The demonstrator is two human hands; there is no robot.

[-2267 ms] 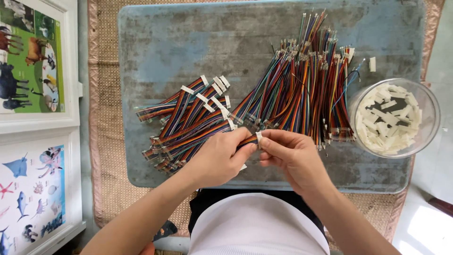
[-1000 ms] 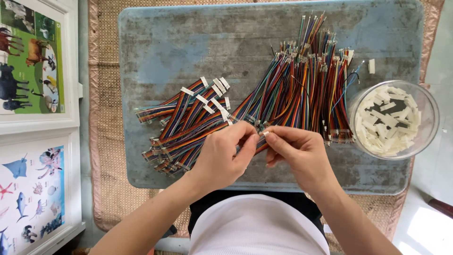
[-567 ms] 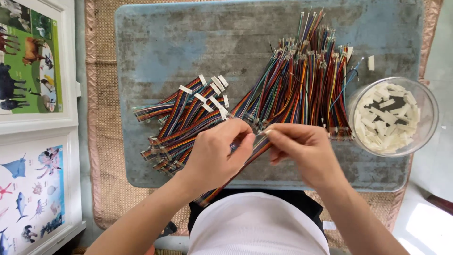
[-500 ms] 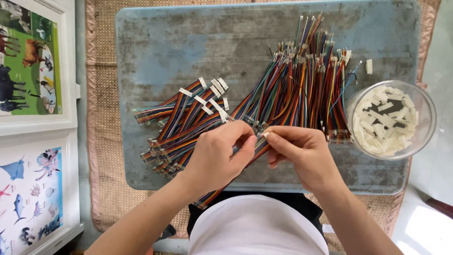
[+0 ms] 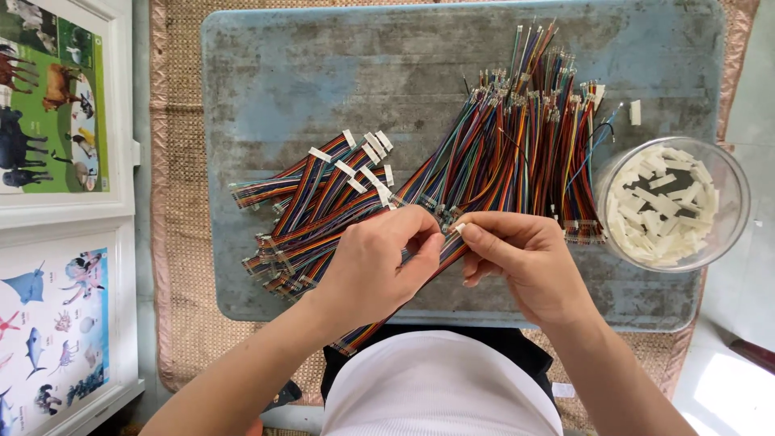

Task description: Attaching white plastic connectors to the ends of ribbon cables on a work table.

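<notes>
- Left hand (image 5: 378, 260) reaches in from lower left, fingers curled, thumb and fingertips pinched together.
- Right hand (image 5: 517, 257) meets it, fingertips almost touching, forearm angling from lower right.

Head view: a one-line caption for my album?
Both hands pinch a rainbow ribbon cable over a blue tray.

Two picture posters, white-framed, on floor left of board, beyond woven mat (image 5: 173, 242). Upper poster (image 5: 48, 97): green ground, farm animals in brown, black and white; partly cut by picture edge. Lower poster (image 5: 52, 331): pale ground, sea creatures in blue, red and grey; cut at left and bottom edges. Both rectangular, lying flat, one just beside other. No packages, labels or screens on board (image 5: 323, 73) itself.
</notes>
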